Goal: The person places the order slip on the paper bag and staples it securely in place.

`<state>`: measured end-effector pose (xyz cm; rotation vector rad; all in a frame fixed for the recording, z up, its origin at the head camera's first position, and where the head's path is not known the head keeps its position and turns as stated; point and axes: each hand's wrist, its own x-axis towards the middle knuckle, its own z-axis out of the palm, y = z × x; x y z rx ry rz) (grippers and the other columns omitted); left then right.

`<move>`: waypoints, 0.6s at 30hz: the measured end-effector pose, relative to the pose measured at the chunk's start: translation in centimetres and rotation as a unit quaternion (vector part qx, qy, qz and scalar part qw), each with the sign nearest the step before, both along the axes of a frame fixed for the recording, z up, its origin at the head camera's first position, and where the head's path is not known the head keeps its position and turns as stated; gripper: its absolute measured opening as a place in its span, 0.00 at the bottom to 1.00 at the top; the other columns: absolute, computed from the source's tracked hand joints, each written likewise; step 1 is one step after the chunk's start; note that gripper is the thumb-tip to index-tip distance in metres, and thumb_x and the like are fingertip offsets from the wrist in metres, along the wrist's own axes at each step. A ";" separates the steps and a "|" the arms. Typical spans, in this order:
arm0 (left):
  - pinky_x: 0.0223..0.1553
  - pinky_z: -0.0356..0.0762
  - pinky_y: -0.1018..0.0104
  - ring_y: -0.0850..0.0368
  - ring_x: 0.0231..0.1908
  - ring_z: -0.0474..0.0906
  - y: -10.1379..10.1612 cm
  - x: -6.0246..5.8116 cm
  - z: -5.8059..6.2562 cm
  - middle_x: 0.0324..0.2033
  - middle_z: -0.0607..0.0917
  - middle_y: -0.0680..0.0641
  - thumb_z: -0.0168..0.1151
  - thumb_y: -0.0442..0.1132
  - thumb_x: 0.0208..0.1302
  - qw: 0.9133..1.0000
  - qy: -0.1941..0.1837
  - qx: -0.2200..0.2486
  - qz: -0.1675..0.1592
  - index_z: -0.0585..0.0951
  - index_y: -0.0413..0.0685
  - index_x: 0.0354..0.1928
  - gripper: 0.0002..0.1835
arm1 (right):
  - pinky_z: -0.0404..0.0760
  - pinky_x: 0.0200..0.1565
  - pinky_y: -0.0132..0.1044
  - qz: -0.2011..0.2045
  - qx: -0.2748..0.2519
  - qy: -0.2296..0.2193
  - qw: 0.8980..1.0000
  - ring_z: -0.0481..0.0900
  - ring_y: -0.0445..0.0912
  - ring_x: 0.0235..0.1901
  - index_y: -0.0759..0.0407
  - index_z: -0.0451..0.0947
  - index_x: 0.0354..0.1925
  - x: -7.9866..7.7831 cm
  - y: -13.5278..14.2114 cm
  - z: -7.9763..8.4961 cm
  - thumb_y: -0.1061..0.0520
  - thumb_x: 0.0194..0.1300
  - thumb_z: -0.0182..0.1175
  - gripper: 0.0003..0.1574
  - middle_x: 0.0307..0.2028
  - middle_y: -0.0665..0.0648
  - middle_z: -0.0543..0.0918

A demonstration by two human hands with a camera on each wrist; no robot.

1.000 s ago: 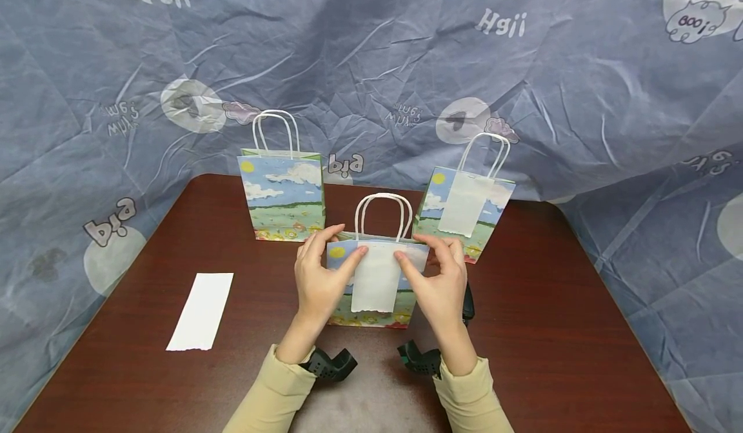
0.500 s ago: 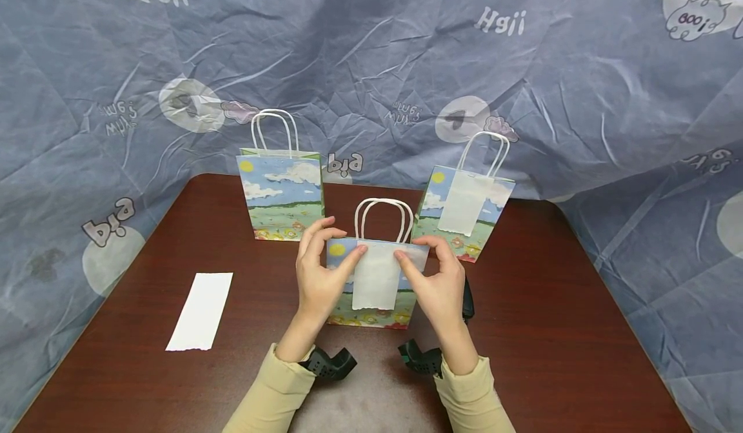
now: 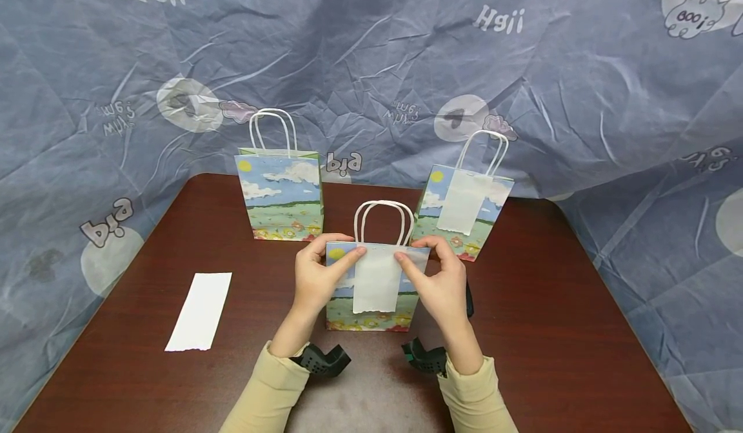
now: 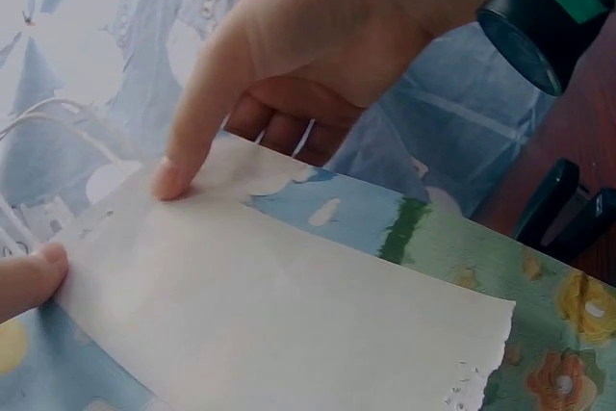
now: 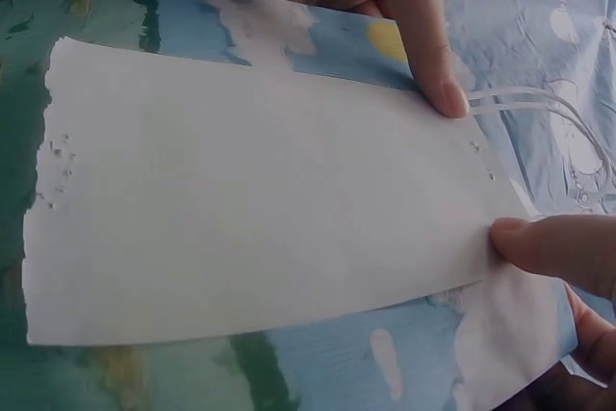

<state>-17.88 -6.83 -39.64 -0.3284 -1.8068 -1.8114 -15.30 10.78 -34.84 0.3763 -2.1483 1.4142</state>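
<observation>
A small paper gift bag (image 3: 342, 304) with a painted sky and flower meadow stands at the table's centre, its white handles (image 3: 384, 203) upright. A white paper strip (image 3: 376, 284) with a ragged lower edge lies flat against its front, below the handles. My left hand (image 3: 316, 275) pinches the bag's top rim, thumb on the strip's upper left corner. At the upper right corner my right hand (image 3: 441, 284) pinches likewise. In the right wrist view, small marks dot both ends of the strip (image 5: 260, 199). Most fingers behind the bag are hidden.
A matching bag (image 3: 281, 194) stands at the back left. Another bag (image 3: 493, 207), with a strip (image 3: 464, 204) on its front, stands at the back right. A loose white strip (image 3: 199, 312) lies on the left. A black object (image 4: 568, 214) sits beside my right hand, mostly hidden in the head view.
My left fingers, raised half a second ago, have come down behind the bag's rim. The rim and handles sit slightly lower. Both thumbs stay on the strip.
</observation>
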 end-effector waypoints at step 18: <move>0.22 0.75 0.67 0.59 0.21 0.77 -0.3 0.2 0.3 0.23 0.82 0.46 0.71 0.30 0.50 0.997 -0.033 0.036 -0.067 0.83 0.35 0.34 0.09 | 0.71 0.26 0.30 0.040 -0.016 -0.016 0.999 0.71 0.43 0.25 0.71 0.73 0.33 0.0 0.4 0.1 0.72 0.50 0.68 0.13 0.31 0.64 0.78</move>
